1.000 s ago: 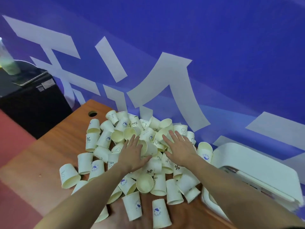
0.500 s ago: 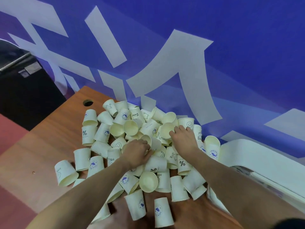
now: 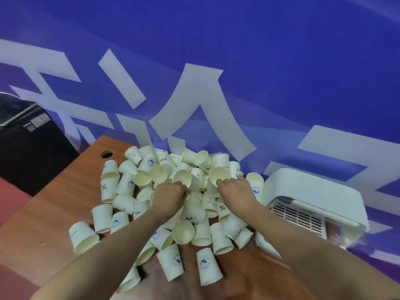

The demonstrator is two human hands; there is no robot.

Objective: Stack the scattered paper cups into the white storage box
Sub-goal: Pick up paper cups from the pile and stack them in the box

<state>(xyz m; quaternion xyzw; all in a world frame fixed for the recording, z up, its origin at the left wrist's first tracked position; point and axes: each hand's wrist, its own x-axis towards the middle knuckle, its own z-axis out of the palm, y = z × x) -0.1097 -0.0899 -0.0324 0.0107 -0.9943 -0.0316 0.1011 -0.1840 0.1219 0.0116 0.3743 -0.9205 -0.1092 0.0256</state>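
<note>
A heap of several white paper cups (image 3: 121, 187) with blue prints lies on the wooden table (image 3: 54, 202), most on their sides. My left hand (image 3: 170, 197) is closed around a cup (image 3: 184, 178) near the top of the heap, mouth facing me. My right hand (image 3: 237, 191) grips the rim of another open cup (image 3: 219, 173) just to the right. The white storage box (image 3: 300, 215) with slatted sides stands at the table's right end, its lid (image 3: 313, 191) raised over it.
A blue wall with large white characters (image 3: 194, 100) rises right behind the table. A black cabinet (image 3: 28, 144) stands to the left beyond the table edge. A round cable hole (image 3: 106, 153) sits near the table's far left corner. Loose cups (image 3: 207, 266) lie near the front.
Both hands went from lying flat and spread on the heap to curling shut, each closing on a cup near the top. The camera view shifted slightly.
</note>
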